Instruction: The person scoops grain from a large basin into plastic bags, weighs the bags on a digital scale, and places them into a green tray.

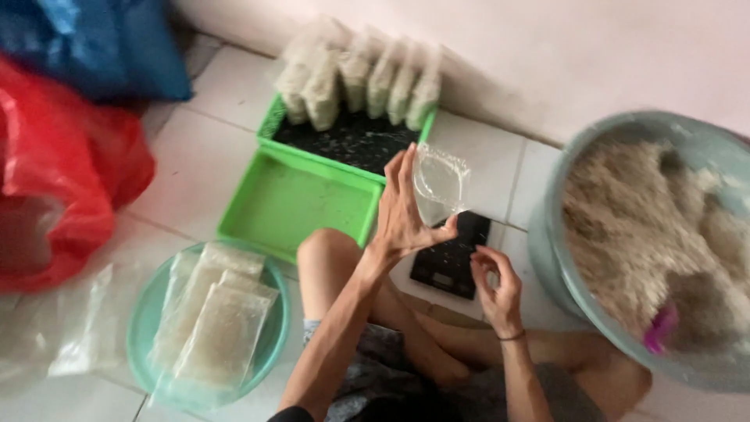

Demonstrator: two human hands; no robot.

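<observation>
My left hand [402,211] is raised over my knee and holds a small clear plastic bag [440,184], pinched at its lower edge, fingers spread along its side. My right hand [494,286] hovers lower, just right of a black kitchen scale [447,262] on the white tiled floor, fingers curled and holding nothing that I can see. A large grey-green basin [551,205] heaped with pale beige grainy material sits at the right, with a pink scoop [658,328] stuck in it.
A green tray [295,199] lies ahead with an empty lid-like half and a dark half holding several filled clear bags [355,78]. A teal plate [142,316] at left carries flat filled bags. A red plastic bag [62,172] and a blue bag [101,43] lie far left.
</observation>
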